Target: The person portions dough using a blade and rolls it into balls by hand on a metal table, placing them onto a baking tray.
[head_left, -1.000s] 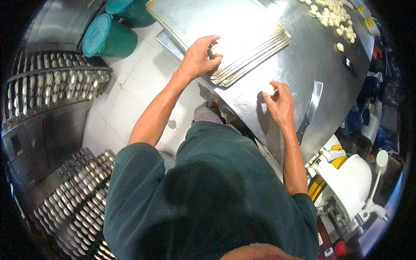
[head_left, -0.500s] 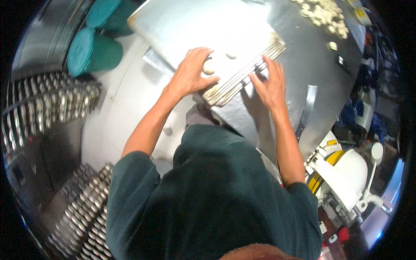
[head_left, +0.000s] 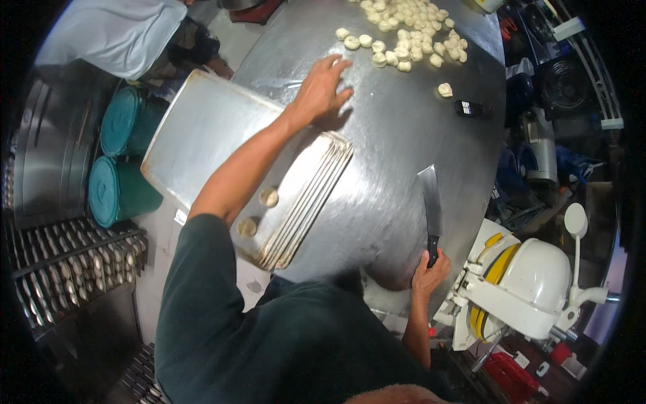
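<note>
My left hand is open over the steel worktop, beyond a stack of baking trays, reaching near a heap of dough pieces with its fingers apart. Two dough balls rest on the top tray beside my forearm. My right hand is closed round the black handle of a large knife, whose blade lies pointing away from me on the worktop. One loose dough piece sits near a black phone.
Two green lidded bins, racks of trays and a person in white are at the left. A white slicer-like machine stands at the lower right, beside the worktop. Assorted appliances crowd the right side.
Both hands have left the dough balls on the trays. My left hand has moved forward toward the heap; my right moved down-right and took the knife's handle. The view has shifted too.
</note>
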A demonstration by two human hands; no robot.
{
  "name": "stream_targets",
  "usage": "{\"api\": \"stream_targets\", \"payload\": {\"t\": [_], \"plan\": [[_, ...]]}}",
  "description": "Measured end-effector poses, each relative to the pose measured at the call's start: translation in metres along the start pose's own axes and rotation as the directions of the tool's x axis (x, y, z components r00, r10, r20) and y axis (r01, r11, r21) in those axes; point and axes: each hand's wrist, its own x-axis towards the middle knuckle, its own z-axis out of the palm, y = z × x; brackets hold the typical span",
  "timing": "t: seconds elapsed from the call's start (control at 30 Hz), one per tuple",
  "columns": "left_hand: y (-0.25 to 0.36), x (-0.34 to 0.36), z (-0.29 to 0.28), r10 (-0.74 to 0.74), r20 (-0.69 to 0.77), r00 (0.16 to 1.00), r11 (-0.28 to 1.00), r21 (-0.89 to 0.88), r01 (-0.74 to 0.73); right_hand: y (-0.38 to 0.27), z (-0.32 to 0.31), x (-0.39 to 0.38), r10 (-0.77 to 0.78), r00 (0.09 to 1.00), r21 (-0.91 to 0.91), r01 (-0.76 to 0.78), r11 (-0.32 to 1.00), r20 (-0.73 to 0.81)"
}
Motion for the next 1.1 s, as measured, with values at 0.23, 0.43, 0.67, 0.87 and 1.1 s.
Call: {"api": "stream_targets", "payload": {"t": [0.23, 0.43, 0.67, 0.87, 1.1], "plan": [[-0.104, 0.125, 0.094, 0.017, 0.113, 0.993, 0.889, 0.453, -0.066, 0.018, 0.023, 0.074, -0.002, 1.000, 0.022, 0.002, 1.000, 0.000], [-0.105, 0.164, 0.110, 0.104, 0.397, 0.912, 0.964, 0.185, -0.191, 0.021, 0.019, 0.079, 0.009, 0.999, -0.083, -0.005, 0.997, 0.053], [-0.086, 0.176, 0.126, 0.079, 0.465, 0.882, 0.983, 0.109, -0.146, 0.040, 0.028, 0.074, 0.007, 0.998, -0.050, -0.004, 0.999, 0.055], [-0.025, 0.136, 0.118, -0.063, 0.328, 0.943, 0.972, -0.194, 0.132, 0.026, 0.025, 0.078, -0.041, 0.997, -0.023, 0.039, 0.999, -0.060], [0.090, 0.020, 0.138, -0.364, 0.419, 0.832, 0.554, -0.621, 0.555, 0.018, 0.025, 0.078, 0.014, 0.999, -0.020, -0.014, 1.000, -0.036]]}}
